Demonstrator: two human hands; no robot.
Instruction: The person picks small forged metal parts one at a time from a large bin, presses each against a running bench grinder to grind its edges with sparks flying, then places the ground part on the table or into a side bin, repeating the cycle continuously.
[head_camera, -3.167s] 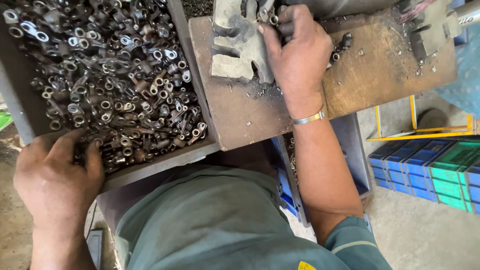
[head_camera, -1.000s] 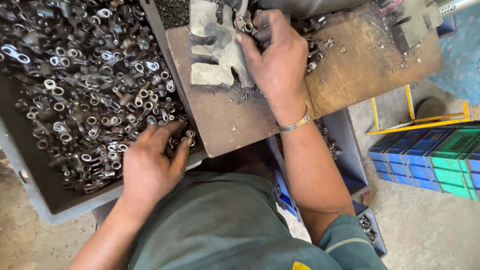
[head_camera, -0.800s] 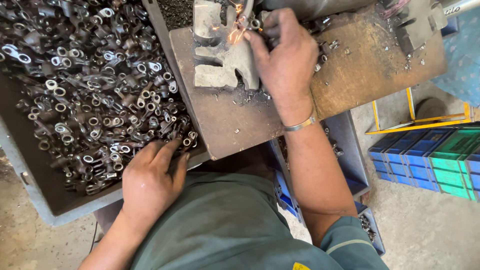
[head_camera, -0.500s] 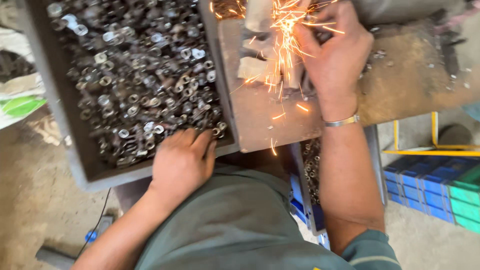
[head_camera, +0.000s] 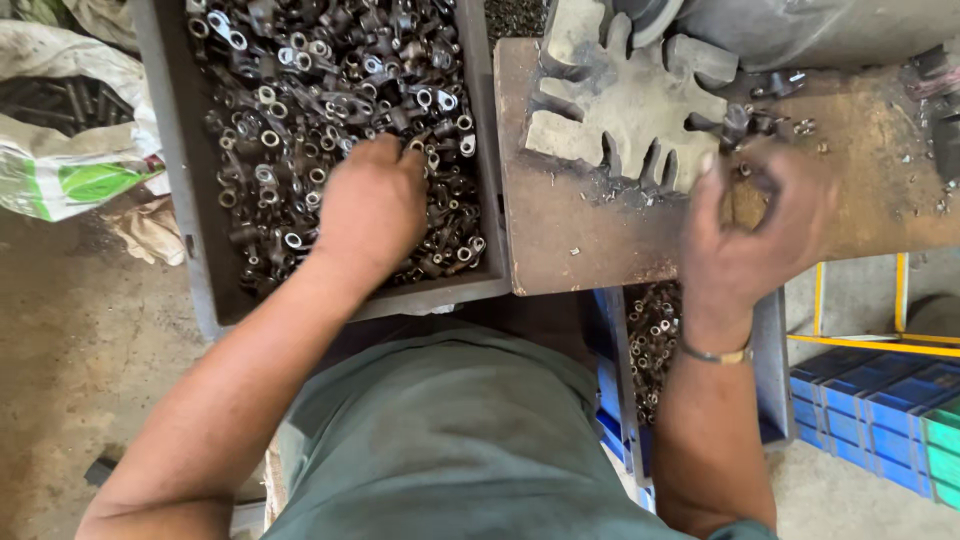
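Two hands are at work. The left hand (head_camera: 372, 205) lies palm down in the grey tray (head_camera: 165, 200), near its front edge, fingers curled into the heap of small metal fittings (head_camera: 320, 90); whether they pinch one cannot be told, since the fingertips are buried. The fittings are far too many to count: dark ring-ended pieces filling the tray from wall to wall. The tray's far edge is cut off at the top.

The right hand (head_camera: 755, 235) hovers over the rusty bench plate (head_camera: 580, 250), near its front edge, blurred; its fingers are bent loosely inward, narrow, and whether it holds anything is unclear. One bracelet (head_camera: 715, 355) sits on that wrist.

On the plate, toward its back edge, lies one notched steel jig (head_camera: 630, 100), with a few loose fittings just to the right of it. A grey machine body (head_camera: 800, 30) overhangs the back right corner, mostly out of frame.

Below the plate's front edge, one bin (head_camera: 770, 370) holds more fittings, half hidden by the right forearm. Blue crates (head_camera: 870, 420) stand at the lower right, and one white sack (head_camera: 70, 150) lies left of the tray.
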